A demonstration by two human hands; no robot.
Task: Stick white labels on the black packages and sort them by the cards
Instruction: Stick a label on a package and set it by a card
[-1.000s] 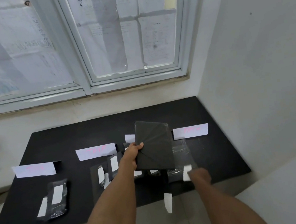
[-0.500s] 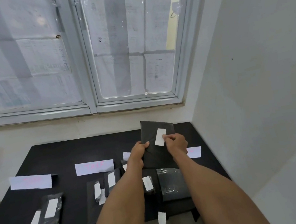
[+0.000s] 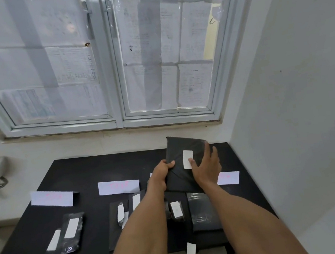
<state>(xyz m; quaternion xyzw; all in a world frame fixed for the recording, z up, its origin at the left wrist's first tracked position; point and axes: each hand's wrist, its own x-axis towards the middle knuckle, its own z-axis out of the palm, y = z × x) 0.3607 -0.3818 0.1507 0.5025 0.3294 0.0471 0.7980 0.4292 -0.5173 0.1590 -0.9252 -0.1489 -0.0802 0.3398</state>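
1. Since half a second ago, my right hand (image 3: 207, 168) has gone from pinching the edge of the white label (image 3: 188, 159) to lying flat over the black package (image 3: 182, 144), fingers straight and spread, thumb pressing on the label.
2. My left hand (image 3: 162, 174) grips the package's left edge, thumb on the front face and the other fingers out of sight behind it.
3. I hold the package up off the counter (image 3: 87, 169), tilted toward the camera, over the right half of the counter and just ahead of the right card (image 3: 228, 178), which it partly hides.
4. The label sits upright on the upper middle of the package's face.
5. Two more white cards stand in a row to the left: the middle card (image 3: 118, 187) and the left card (image 3: 52, 198). Both carry pink writing too blurred for me to read.
6. In front of the left card lies a labelled pile (image 3: 70, 233). In front of the middle card lies a second pile (image 3: 126, 213), partly behind my left forearm.
7. Between my forearms lies a small labelled package (image 3: 175, 210), and just to its right a glossy package (image 3: 203, 211) showing no label.
8. A loose label (image 3: 191, 253) hangs from the counter's near edge.
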